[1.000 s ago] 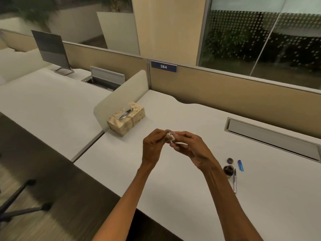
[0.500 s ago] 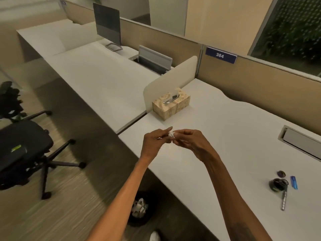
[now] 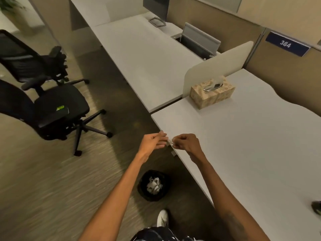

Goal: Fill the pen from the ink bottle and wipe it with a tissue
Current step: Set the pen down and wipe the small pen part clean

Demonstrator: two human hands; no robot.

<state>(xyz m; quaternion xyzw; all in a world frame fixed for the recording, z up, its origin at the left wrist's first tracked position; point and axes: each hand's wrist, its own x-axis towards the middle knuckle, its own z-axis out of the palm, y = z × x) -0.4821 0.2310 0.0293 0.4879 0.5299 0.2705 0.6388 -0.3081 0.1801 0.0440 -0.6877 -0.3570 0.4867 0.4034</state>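
Over the near edge of the white desk (image 3: 243,153), the person's left hand (image 3: 152,143) and right hand (image 3: 186,144) meet, each pinching one end of a small tissue wad (image 3: 169,141) with curled fingertips, above a black bin (image 3: 143,193) holding crumpled tissues and well apart from the tissue box (image 3: 212,95).

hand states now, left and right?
left hand: fingertips at the tissue, grip cannot be told.
right hand: pinches the tissue.
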